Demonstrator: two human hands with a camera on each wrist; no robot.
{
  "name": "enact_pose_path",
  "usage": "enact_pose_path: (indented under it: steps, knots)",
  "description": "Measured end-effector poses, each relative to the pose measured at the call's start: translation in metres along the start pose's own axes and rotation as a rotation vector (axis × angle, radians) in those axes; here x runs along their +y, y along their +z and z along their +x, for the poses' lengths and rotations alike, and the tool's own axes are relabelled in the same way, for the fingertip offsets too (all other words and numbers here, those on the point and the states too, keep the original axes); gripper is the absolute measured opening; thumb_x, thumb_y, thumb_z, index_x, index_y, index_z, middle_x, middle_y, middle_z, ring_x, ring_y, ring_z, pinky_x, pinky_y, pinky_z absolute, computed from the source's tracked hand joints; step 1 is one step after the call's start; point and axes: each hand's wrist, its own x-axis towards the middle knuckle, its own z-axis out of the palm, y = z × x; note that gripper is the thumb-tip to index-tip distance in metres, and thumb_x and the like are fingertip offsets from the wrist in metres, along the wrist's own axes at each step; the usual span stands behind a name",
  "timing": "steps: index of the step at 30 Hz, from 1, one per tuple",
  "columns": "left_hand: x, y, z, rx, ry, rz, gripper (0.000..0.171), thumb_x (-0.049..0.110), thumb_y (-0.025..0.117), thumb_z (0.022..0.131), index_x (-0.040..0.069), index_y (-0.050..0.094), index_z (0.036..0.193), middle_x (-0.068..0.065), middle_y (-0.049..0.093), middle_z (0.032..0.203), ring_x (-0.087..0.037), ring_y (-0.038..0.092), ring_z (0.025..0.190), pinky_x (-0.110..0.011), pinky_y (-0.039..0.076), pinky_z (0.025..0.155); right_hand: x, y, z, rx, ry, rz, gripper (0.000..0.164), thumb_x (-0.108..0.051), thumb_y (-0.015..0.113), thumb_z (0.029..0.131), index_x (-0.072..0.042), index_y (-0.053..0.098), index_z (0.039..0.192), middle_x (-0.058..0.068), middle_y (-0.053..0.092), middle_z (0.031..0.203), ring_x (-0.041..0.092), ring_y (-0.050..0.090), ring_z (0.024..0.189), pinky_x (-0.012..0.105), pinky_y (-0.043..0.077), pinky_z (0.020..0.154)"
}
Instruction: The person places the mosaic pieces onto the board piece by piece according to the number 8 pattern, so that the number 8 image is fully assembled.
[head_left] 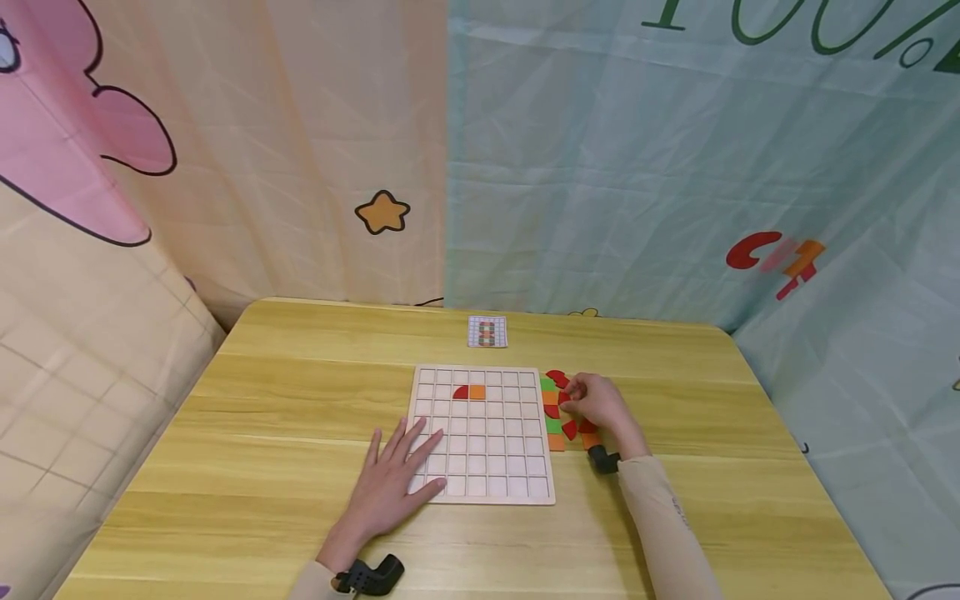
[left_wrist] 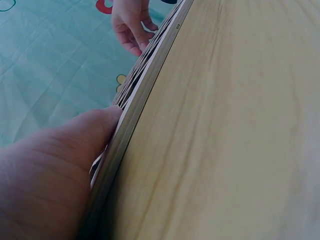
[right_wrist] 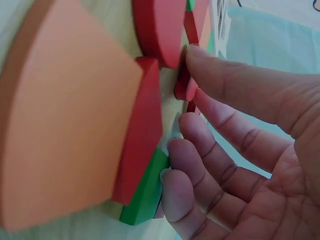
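Observation:
A white grid board [head_left: 497, 463] lies on the table, with a red quarter-round piece [head_left: 461, 392] and an orange square piece [head_left: 477, 392] side by side in its upper rows. My left hand [head_left: 393, 482] rests with spread fingers on the board's lower left part. In the left wrist view, the thumb [left_wrist: 97, 125] lies along the board's edge. My right hand [head_left: 598, 402] is over the loose pieces right of the board. Its thumb and index finger pinch a small red piece [right_wrist: 183, 82], partly hidden by the fingertips.
Green, orange and red pieces [head_left: 556, 444] line the board's right edge, with more red ones beside them. A large orange piece [right_wrist: 65, 115] looms close in the right wrist view. Beyond the board lies a small pattern card [head_left: 487, 332]. Printed cloth [head_left: 600, 167] hangs behind the table.

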Motion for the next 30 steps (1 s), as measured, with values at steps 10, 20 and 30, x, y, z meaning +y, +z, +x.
enact_pose_path:
  steps: [10,20,30]
  knots:
    - [0.0011,-0.0015,0.0007,-0.020,-0.010,0.004,0.065,0.054,0.055,0.089,0.021,0.043,0.144,-0.010,0.030,0.152,-0.036,0.020,0.139,-0.060,0.003,0.109,-0.0013,0.0010,-0.0024,0.011,0.009,0.000,0.020,-0.013,0.077,0.080,-0.002,0.066,0.094,0.005,0.057,0.081,0.022,0.051,0.074,0.031,0.044,0.062]
    - [0.0006,-0.0008,0.0006,-0.025,-0.016,0.002,0.066,0.055,0.055,0.089,0.021,0.043,0.144,-0.010,0.030,0.152,-0.036,0.019,0.139,-0.059,0.003,0.109,-0.0011,0.0036,-0.0028,0.033,-0.021,-0.014,0.021,-0.009,0.077,0.079,-0.001,0.063,0.093,0.006,0.057,0.082,0.023,0.050,0.075,0.032,0.046,0.064]
    - [0.0002,-0.0008,0.0004,-0.011,-0.005,-0.004,0.065,0.054,0.055,0.089,0.021,0.044,0.144,-0.010,0.031,0.151,-0.036,0.021,0.139,-0.060,0.003,0.109,0.0019,0.0043,-0.0043,0.033,-0.079,0.030,0.022,-0.004,0.077,0.078,-0.003,0.057,0.088,0.005,0.057,0.079,0.021,0.050,0.071,0.030,0.046,0.062]
